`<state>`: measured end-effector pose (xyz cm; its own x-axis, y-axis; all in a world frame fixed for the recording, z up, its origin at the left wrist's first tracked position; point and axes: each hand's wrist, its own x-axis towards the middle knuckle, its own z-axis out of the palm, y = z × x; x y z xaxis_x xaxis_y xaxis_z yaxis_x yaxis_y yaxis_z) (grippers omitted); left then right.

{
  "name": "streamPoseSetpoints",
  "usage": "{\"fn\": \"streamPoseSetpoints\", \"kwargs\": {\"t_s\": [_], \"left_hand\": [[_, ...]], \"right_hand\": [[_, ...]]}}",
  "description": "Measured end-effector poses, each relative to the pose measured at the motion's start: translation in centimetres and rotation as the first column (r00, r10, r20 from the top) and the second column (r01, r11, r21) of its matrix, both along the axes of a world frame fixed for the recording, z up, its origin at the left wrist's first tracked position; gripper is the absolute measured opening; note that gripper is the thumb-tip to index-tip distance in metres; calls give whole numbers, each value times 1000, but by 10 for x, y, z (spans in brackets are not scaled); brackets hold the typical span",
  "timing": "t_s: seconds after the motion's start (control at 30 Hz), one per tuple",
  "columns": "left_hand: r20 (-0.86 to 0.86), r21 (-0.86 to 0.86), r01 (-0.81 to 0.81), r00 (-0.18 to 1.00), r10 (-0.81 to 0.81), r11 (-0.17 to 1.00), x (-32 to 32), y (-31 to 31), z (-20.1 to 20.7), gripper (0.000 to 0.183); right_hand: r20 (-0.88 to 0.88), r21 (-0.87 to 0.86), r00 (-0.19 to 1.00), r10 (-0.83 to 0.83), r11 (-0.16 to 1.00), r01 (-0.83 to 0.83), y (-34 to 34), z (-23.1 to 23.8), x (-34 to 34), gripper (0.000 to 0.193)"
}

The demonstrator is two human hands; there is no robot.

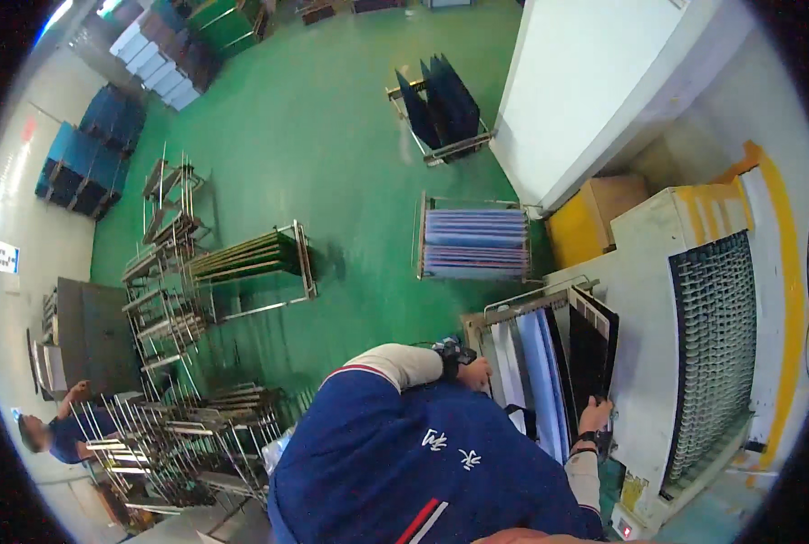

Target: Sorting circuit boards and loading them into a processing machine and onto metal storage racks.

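Note:
My right hand (pixel 594 415) grips the near edge of a flat black panel (pixel 591 349), which stands tilted at the right side of a metal rack (pixel 513 311). A pale border strip runs along the panel's far end. My left hand (pixel 475 374) is closed at the rack's left side rail, its fingers curled and partly hidden. Between my hands, several upright sheets (pixel 539 363), white, light blue and dark, stand in the rack. Dark bands circle both wrists.
On my right stands a machine (pixel 640 363) with a bed of small rollers (pixel 715 349). Beyond are racks of blue-white sheets (pixel 475 243) and dark panels (pixel 441 104). Leftward stand a rack of green panels (pixel 250 257), several metal racks (pixel 164 317) and another person (pixel 69 435). The floor (pixel 332 118) is green.

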<state>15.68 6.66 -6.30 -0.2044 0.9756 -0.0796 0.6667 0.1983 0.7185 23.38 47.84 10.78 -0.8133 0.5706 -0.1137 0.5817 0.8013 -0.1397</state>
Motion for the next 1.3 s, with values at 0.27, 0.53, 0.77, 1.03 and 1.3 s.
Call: {"fn": "streamPoseSetpoints", "kwargs": {"t_s": [0.27, 0.53, 0.77, 1.03, 1.3], "left_hand": [[119, 473, -219, 976, 185, 853, 0, -1, -24, 17], [124, -172, 72, 991, -51, 982, -28, 14, -9, 44], [117, -214, 138, 986, -114, 967, -39, 16, 45, 43], [-47, -326, 66, 995, -86, 943, -39, 29, 55, 27], [-95, -211, -126, 990, 108, 969, -25, 17, 42, 25]], "right_hand": [[-90, -21, 993, -76, 997, 75, -19, 16, -8, 33], [-24, -50, 1000, 12, 999, -13, -2, 14, -6, 33], [-114, 3, 993, 33, 999, -33, -22, 26, -4, 26], [-260, 91, 962, 86, 994, -64, -9, 1, 9, 22], [-198, 60, 977, 74, 996, -63, -15, 15, 4, 22]]}}
